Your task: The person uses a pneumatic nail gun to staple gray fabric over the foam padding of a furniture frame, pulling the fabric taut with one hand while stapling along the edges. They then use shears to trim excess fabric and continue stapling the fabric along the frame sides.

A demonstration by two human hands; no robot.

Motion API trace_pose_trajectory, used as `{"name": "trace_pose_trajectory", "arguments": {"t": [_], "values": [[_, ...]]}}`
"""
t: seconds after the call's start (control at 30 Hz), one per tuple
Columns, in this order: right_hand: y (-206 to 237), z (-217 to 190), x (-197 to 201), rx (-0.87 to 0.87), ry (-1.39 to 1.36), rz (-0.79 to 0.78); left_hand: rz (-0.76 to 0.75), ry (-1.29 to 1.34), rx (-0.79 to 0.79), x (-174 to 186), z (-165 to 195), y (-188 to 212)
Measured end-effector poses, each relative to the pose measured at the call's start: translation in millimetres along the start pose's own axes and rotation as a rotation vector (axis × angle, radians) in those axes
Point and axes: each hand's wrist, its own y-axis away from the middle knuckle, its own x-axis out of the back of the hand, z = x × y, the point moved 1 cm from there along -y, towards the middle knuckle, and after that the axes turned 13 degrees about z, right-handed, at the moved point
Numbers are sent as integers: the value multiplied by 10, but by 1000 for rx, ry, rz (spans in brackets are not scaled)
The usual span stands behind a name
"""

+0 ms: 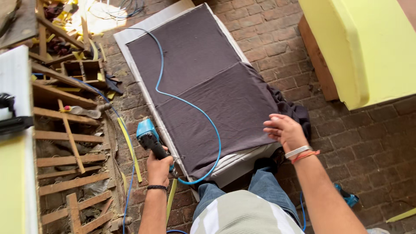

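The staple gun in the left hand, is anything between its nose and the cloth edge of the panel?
Nothing visible. The staple gun in the left hand sits at the cloth edge; its blue hose loops across the cloth farther in.

Left hand (159, 167) clenched in a fist, right hand (284, 130) flat with fingers (272, 123) spread, both arms extended forward.

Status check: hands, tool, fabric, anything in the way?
Left hand grips blue staple gun at panel edge. Right hand flat on dark fabric. Blue hose trails across fabric.
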Motion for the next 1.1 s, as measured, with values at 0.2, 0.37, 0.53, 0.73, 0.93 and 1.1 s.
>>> {"name": "trace_pose_trajectory", "arguments": {"t": [0.2,0.37,0.53,0.73,0.93,1.1], "values": [[-1154,-608,1761,-28,-144,77,-33,44,-5,-1798,364,717],[-1454,-1068,2995,104,-148,203,-139,124,31,-3069,650,1287],[-1647,-1257,3156,125,-195,255,-211,100,21,-3833,881,1490],[-1938,-1614,2904,144,-39,-12,-198,125,31,-4486,1257,1390],[-2087,-2198,3467,261,-45,194,-90,224,133,-5137,1667,1287],[-2670,-2521,3391,229,-113,257,-101,349,375,-5723,1669,617]]}}
